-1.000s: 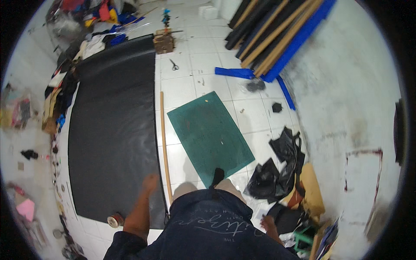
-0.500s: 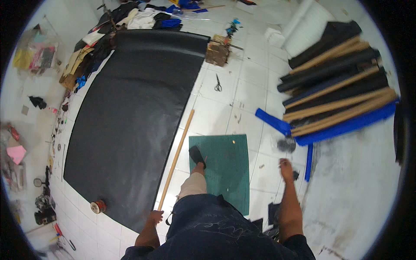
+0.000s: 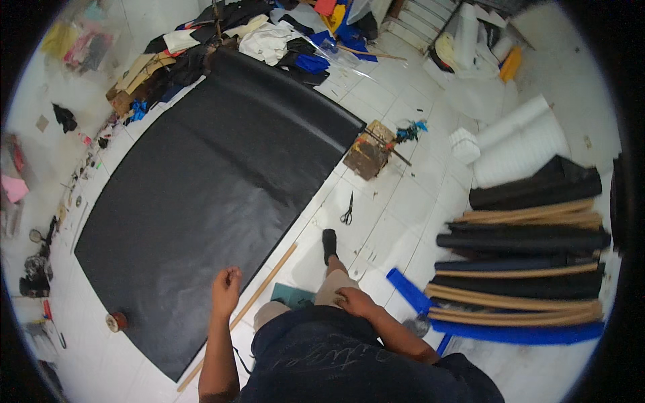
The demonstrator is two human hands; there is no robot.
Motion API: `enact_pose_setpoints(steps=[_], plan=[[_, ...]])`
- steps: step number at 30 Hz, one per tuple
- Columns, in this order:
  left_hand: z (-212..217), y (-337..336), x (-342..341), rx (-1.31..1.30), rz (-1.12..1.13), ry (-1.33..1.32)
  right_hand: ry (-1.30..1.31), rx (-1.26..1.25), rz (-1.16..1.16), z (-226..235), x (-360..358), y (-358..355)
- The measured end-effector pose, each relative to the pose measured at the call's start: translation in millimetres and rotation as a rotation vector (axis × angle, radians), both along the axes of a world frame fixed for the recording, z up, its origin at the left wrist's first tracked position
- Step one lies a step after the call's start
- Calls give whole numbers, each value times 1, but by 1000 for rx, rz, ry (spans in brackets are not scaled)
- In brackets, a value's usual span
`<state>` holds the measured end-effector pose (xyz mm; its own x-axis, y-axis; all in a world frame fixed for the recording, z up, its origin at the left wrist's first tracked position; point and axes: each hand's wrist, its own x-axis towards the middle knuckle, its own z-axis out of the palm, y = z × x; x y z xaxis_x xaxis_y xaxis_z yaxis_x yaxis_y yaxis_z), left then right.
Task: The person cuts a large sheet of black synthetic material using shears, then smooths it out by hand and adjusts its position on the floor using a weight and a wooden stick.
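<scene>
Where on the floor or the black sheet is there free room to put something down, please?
A wide free floor patch lies between the scissors, the wooden block and the stacked rolls. The middle of the black sheet is also bare, beyond the left hand and the spool. Crowded: the heaped cloth at the sheet's far end, and the rolls.

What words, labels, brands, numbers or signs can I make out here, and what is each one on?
Dark shirt: faint, pale script-style lettering across the cloth, partly blurred; I won't copy its wording.
Black sheet: no lettering visible.
Reddish-brown spool: any print is too small to read.
I can make out no other words, numbers or signs.
</scene>
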<state>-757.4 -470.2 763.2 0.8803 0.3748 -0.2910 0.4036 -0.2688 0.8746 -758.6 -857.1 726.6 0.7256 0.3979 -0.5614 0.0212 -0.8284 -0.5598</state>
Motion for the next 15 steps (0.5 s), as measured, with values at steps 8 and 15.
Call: enact_pose_setpoints(steps=[8,15], plan=[[-166,-192,-23,270,-91,288,10,-262,1014,-63,270,-47],[-87,-322,-93,-381,-293,715,691,-297,1239,33,344,-71]])
